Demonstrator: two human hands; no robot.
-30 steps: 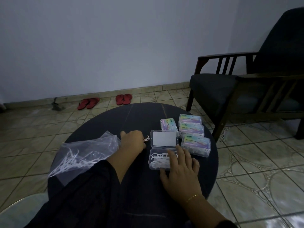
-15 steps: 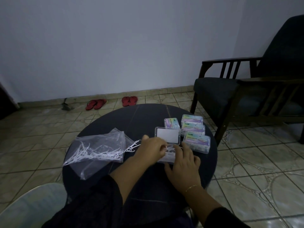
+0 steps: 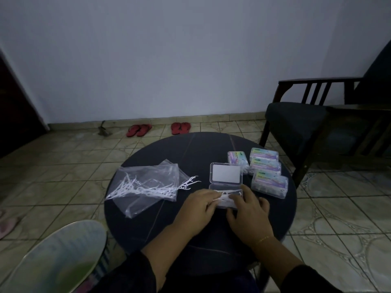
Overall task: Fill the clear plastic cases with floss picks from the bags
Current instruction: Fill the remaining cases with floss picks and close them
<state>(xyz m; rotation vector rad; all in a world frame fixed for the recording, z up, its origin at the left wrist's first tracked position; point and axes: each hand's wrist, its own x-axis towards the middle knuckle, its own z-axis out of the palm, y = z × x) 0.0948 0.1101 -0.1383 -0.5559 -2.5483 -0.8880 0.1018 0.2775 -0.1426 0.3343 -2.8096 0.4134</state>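
On the round dark table (image 3: 148, 220), the open case (image 3: 226, 187) sits near the middle, just in front of both hands, its lid (image 3: 226, 173) folded back flat on the far side so the tray is free to load from the near edge. The left hand (image 3: 198, 206) has its fingers curled and pinches a few white picks (image 3: 222, 196) at the tray's left edge, which looks like the act of laying them in rather than dropping them, so they lie flat and parallel. The right hand (image 3: 248, 210) rests against the tray's right side with fingers bent over its rim; it seems to be steadying the light plastic so it does not slide as the picks go in, though whether it truly grips the case or only presses on it I cannot tell in this dim light. The bag (image 3: 146, 182) lies to the left, close to the left hand, mouth toward the case, with loose picks spilling out of it (image 3: 189, 182), a short reach for the next pinch. Four closed cases (image 3: 269, 183) with coloured labels are grouped on the far right, apart from the work, which reads as the finished pile. The tray appears only partly filled, so more handfuls are likely needed before the lid can be shut.
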